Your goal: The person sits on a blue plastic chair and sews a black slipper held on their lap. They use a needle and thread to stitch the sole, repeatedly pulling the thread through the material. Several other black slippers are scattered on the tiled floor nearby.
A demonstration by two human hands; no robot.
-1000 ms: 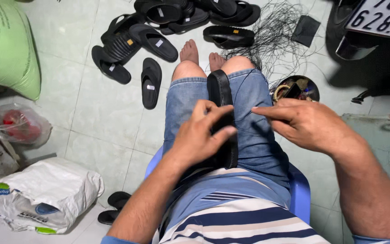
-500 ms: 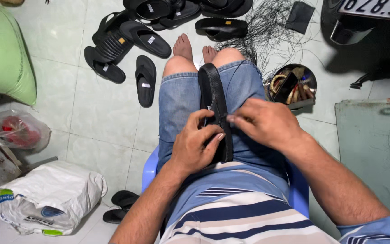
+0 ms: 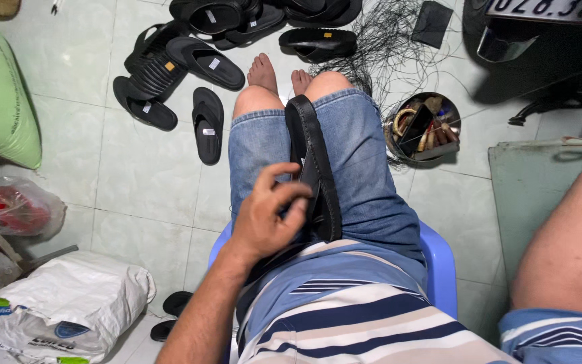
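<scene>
The left hand (image 3: 267, 219) rests on the lap, its fingers (image 3: 296, 204) pinching the edge of a black rubber sandal (image 3: 312, 165) that lies between the thighs. Of the right arm only the upper part shows, so its fingers cannot be judged. Farther away, black sandals (image 3: 190, 64) lie on the tiled floor (image 3: 136, 168), beside a round metal tin of tools (image 3: 422, 127).

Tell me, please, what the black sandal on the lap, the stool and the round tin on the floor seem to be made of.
Sandal, held by the left hand: probably rubber or foam, matte black with a stitched edge.
Stool: likely plastic, smooth blue with a soft sheen.
Tin: seems metal, its thin rim shining grey.
</scene>
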